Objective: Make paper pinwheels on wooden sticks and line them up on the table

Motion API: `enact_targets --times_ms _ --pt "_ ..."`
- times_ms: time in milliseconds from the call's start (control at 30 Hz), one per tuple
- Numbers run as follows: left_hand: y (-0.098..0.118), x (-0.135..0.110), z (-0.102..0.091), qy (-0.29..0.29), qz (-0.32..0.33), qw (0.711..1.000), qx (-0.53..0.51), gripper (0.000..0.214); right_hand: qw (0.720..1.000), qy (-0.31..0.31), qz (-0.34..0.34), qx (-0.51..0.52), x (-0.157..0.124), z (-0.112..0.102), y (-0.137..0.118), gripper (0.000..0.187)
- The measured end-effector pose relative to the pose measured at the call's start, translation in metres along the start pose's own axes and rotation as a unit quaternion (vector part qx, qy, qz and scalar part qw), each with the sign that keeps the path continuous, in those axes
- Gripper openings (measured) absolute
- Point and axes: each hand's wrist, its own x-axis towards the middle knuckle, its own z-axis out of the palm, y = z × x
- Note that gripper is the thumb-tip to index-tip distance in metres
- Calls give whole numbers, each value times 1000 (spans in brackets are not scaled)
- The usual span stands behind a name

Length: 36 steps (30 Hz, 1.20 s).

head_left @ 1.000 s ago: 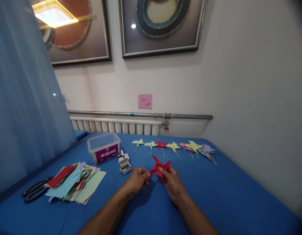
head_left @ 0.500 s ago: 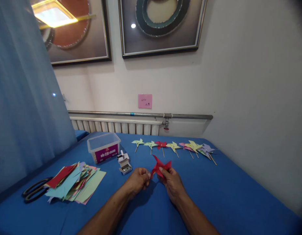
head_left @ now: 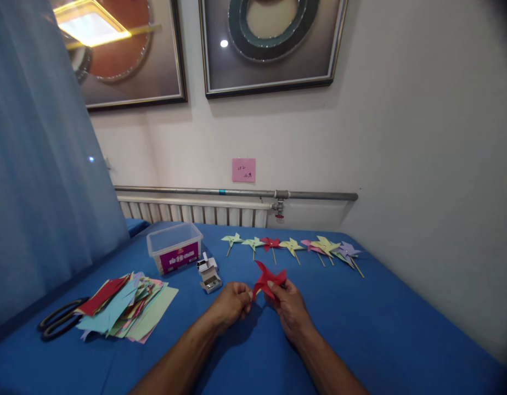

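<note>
A red paper pinwheel [head_left: 270, 278] is held up over the middle of the blue-covered table. My right hand [head_left: 289, 310] grips it, the thumb pressing on its front near the centre and the fingers behind. My left hand [head_left: 232, 302] is closed in a pinch at the pinwheel's lower left blade. A short, pale, thin bit like a stick shows between the left fingertips and the red paper; most of it is hidden. Behind my hands lies a row of several finished pinwheels on sticks, among them a red pinwheel [head_left: 271, 243] and a yellow pinwheel [head_left: 292, 246].
To the left are a pile of coloured paper [head_left: 113, 312], black-handled scissors [head_left: 58, 323] and a clear plastic tub [head_left: 175, 236]. Small open boxes [head_left: 211, 280] stand near my left hand. A wall with a radiator [head_left: 196, 214] borders the far edge; a blue curtain [head_left: 43, 164] hangs left.
The red pinwheel has turned slightly in my fingers, and the pale stick-like bit now shows beside the left fingertips. Both hands stay nearly where they were.
</note>
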Motion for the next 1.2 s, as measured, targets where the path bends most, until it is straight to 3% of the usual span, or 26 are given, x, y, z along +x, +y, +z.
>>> enact_targets --times_ms 600,967,1200 --pt "3 -1 2 14 5 1000 9 17 999 -13 27 17 -2 -1 -1 39" --pt "0 -1 2 7 5 1000 16 26 999 -20 32 5 -1 -3 -2 36" --pt "-4 3 -7 32 32 995 88 11 999 32 -6 1 9 -8 -6 38"
